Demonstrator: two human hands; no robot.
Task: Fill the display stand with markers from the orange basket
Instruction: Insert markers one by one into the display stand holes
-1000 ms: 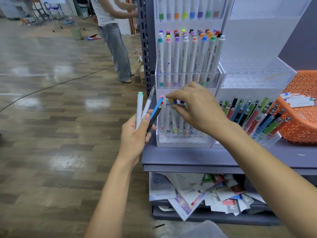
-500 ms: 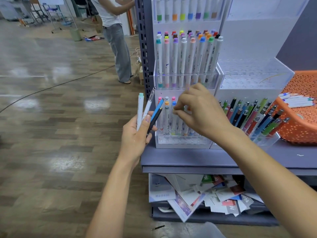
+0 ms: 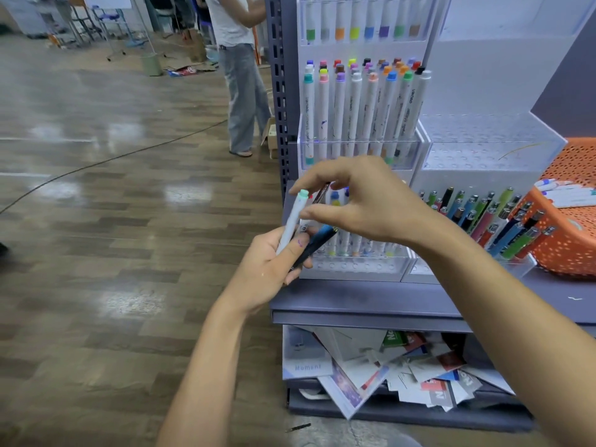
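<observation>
At the lowest tier of the display stand (image 3: 354, 269), the right hand (image 3: 371, 204) has withdrawn from the row of seated markers (image 3: 354, 246) and crossed to the bundle in the left hand (image 3: 267, 269). The left fingers grasp a mint-capped marker (image 3: 292, 221) and some darker pens (image 3: 317, 241). The right fingers curl about the mint cap; whether they have closed on it cannot be told. Judgement: one placement is finished and the next marker is being drawn. Further white markers (image 3: 567, 195) remain in the orange basket (image 3: 567, 250) on the shelf, beside the stand.
</observation>
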